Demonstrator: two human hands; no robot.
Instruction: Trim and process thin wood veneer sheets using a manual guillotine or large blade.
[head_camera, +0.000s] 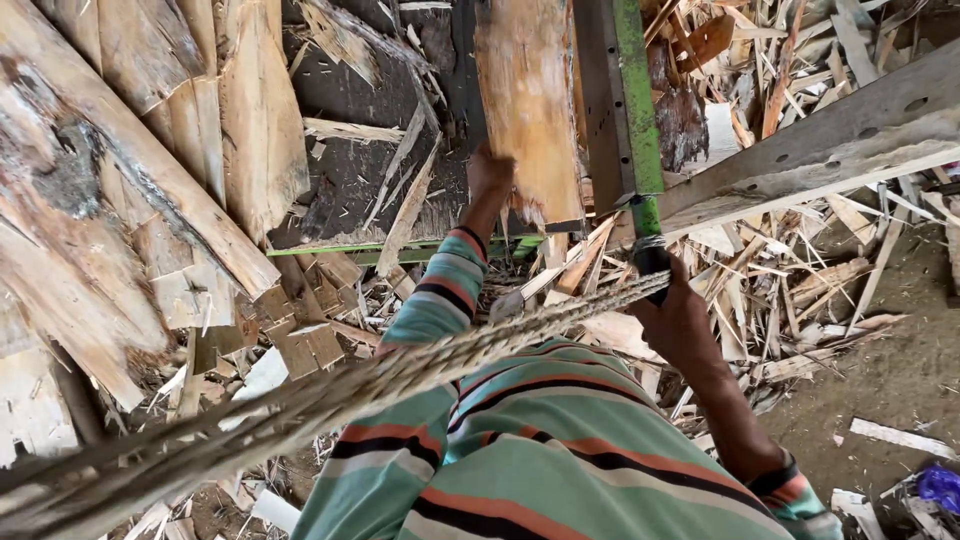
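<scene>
Here, in the head view, the left hand (489, 172) reaches up with fingers curled against the lower left edge of a pale, rough upright wooden slab (528, 105), while the right hand (672, 318) is wrapped tight around the dark grip of a green metal lever (640, 130), where a frayed straw-coloured rope (400, 370) ties on. Heaped split boards (130, 190) crowd the left and splinter offcuts (790, 270) litter the right, leaving open dirt floor (900, 370) only at the far right, under a grey perforated metal beam (850, 130).
</scene>
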